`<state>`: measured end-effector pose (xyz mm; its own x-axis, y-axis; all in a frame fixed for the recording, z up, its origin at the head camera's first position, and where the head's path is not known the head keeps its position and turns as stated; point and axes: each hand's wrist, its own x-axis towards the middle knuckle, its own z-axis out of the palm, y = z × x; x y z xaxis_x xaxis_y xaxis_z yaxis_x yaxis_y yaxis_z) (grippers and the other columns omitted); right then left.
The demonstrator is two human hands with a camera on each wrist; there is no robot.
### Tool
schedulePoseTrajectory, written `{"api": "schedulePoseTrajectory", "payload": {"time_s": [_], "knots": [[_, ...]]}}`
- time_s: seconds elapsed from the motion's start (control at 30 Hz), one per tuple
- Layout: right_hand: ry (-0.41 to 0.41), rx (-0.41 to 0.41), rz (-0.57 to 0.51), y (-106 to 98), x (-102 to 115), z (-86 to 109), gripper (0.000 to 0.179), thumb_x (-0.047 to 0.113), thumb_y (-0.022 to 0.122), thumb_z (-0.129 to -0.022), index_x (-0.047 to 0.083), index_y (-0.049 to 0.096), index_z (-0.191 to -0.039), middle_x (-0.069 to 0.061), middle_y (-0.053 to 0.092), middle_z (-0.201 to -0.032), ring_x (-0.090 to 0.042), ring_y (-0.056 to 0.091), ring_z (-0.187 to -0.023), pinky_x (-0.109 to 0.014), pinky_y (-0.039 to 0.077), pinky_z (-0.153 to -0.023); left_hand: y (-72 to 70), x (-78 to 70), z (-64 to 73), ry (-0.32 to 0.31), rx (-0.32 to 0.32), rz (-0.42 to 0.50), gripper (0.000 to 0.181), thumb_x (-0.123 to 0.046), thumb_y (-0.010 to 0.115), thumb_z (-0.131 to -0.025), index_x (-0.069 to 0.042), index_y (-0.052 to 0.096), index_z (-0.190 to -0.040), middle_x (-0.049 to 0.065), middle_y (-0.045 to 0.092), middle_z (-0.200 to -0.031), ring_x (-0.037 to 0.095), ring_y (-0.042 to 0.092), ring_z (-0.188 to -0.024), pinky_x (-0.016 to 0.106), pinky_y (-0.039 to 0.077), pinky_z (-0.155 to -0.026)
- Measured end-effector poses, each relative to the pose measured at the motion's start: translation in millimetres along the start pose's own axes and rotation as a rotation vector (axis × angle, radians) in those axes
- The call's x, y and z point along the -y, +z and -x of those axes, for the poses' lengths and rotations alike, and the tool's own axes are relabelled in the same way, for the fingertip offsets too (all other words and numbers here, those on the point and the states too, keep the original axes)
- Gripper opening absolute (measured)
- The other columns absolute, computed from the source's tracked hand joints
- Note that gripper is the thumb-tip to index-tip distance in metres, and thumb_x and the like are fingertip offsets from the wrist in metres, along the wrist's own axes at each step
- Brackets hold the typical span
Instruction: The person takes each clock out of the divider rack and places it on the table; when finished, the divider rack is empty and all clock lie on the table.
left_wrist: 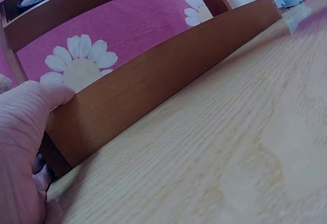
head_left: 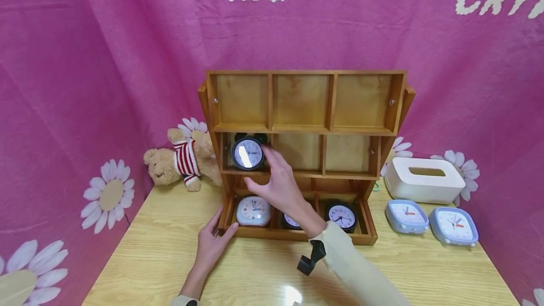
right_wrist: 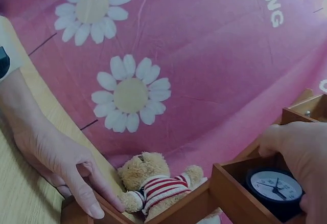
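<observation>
A black round alarm clock (head_left: 248, 153) stands in the middle row's left compartment of a tiered wooden shelf (head_left: 302, 130). My right hand (head_left: 278, 178) is at the clock's right side, fingertips by its edge and thumb spread below it. From the right wrist view, the same hand (right_wrist: 301, 157) reaches over that compartment, around the clock face (right_wrist: 276, 185). With thumb and fingers on either side, my left hand (head_left: 211, 244) grips the bottom tray's front left corner. The left wrist view shows its thumb over the front board (left_wrist: 153, 75).
The bottom tray holds a white clock (head_left: 253, 211), a black clock (head_left: 292, 221) partly behind my right forearm, and another black clock (head_left: 342, 217). Two blue clocks, left (head_left: 407, 216) and right (head_left: 454, 225), stand before a white tissue box (head_left: 425, 190). A teddy bear (head_left: 182, 159) lies left.
</observation>
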<state>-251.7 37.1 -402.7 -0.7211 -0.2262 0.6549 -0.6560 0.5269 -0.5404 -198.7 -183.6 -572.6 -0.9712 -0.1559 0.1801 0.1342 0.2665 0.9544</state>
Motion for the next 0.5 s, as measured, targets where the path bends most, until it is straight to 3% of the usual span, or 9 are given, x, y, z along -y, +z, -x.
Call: {"api": "schedulePoseTrajectory", "payload": {"time_s": [0.2,0.5], "knots": [[-0.006,-0.081,0.150,15.4,-1.9,-10.1,0.082,0.029,0.092,-0.078,-0.005,0.055,-0.143,-0.022,0.060,-0.135,-0.037,0.054,-0.118,-0.049,0.052,-0.101,0.3,-1.6,0.7,0.003,0.000,0.023,0.073,-0.014,0.083,-0.090,-0.002,0.050,-0.153,0.018,0.049,-0.156,0.032,0.048,-0.140,0.048,0.039,-0.115],[-0.020,-0.144,0.354,34.7,-6.4,-16.2,0.091,0.038,0.094,-0.074,-0.006,0.054,-0.142,-0.025,0.055,-0.129,-0.039,0.052,-0.111,-0.045,0.054,-0.091,0.6,-1.5,0.2,-0.006,-0.002,0.031,0.073,-0.015,0.084,-0.089,-0.005,0.052,-0.153,0.018,0.052,-0.154,0.031,0.052,-0.137,0.046,0.040,-0.114]]}}
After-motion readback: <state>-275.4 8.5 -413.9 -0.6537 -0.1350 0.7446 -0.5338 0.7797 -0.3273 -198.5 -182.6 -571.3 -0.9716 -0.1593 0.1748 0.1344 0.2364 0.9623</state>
